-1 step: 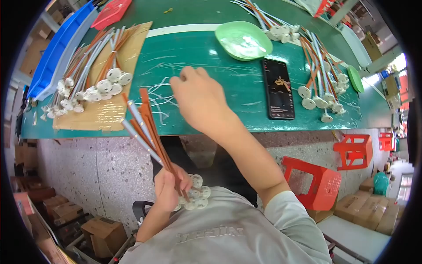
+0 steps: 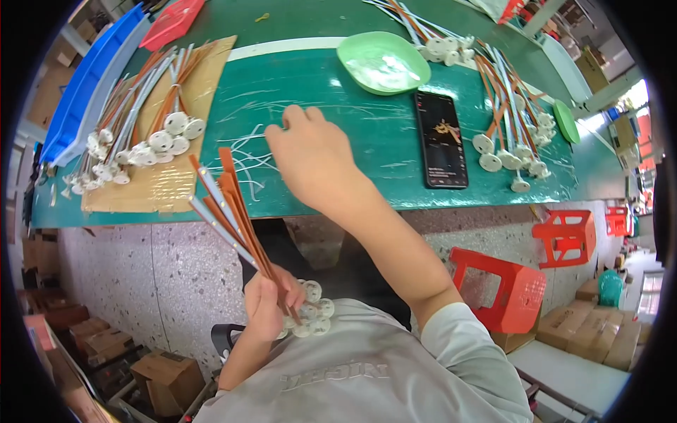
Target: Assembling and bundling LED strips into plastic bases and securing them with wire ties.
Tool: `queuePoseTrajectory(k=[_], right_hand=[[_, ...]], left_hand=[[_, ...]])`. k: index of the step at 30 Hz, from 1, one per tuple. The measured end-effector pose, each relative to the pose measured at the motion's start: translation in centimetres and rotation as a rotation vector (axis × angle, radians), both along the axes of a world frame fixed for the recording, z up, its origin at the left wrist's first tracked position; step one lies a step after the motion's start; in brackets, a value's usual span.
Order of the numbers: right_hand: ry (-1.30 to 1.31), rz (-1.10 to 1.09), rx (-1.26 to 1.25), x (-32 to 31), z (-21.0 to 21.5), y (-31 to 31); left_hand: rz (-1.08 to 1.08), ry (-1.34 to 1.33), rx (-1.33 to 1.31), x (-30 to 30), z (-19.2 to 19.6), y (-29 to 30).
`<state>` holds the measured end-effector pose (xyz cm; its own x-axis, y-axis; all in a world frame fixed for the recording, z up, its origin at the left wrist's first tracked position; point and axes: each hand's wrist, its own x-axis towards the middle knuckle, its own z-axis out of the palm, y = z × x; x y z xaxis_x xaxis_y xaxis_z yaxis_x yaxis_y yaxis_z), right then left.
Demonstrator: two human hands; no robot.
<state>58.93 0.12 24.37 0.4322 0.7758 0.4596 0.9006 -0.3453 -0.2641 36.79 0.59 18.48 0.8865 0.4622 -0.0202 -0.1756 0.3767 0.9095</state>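
Note:
My left hand (image 2: 265, 304) is closed round a bundle of flat orange and grey strips (image 2: 236, 211) in front of my shirt. The strips' free ends fan up toward the table edge, and round white discs (image 2: 321, 308) with holes cluster at their lower ends against my lap. Over the green table my right hand (image 2: 310, 155) is bent with its fingers curled downward. Its fingertips are hidden, so what they hold, if anything, does not show. Thin white ties (image 2: 247, 161) lie loosely on the table just left of these fingers.
Similar disc-ended bundles lie on cardboard (image 2: 190, 169) at left and beside a phone (image 2: 443, 141) at right. A green bowl (image 2: 384, 63), a blue tray (image 2: 88, 88) and a red basket (image 2: 173, 25) stand farther back. Red stools (image 2: 504, 292) are on the floor at right.
The whole view has shifted slightly. Both hands keep the same pose, and nothing has been taken up or let go.

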Motion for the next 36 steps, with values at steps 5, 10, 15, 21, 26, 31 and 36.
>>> queuePoseTrajectory(k=[5,10,15,21,26,31,36], right_hand=[[-0.092,0.013,-0.028,0.1,-1.5,0.1],[-0.124,-0.004,0.045,0.5,-1.1,-0.9],[0.093,-0.060,0.029,1.5,0.3,-1.9],[0.275,0.019,0.174,1.5,0.0,-4.2],[0.541,0.124,0.355,-0.7,-0.2,-8.7],[0.756,0.109,0.316,-4.3,-1.6,-12.2],[0.948,0.283,0.195,-5.3,-2.7,-13.7]], left_hand=[[-0.060,0.042,0.022,-0.6,-0.6,0.0],[-0.101,0.042,0.028,-0.2,-0.8,-0.1],[-0.119,0.052,0.032,0.5,-0.8,-0.7],[-0.184,0.064,0.019,0.1,-1.0,-0.7],[-0.185,0.061,-0.035,0.3,-0.2,-0.6],[-0.302,0.067,-0.277,1.7,1.0,-1.0],[-0.444,0.135,-0.111,2.1,0.3,-1.7]])
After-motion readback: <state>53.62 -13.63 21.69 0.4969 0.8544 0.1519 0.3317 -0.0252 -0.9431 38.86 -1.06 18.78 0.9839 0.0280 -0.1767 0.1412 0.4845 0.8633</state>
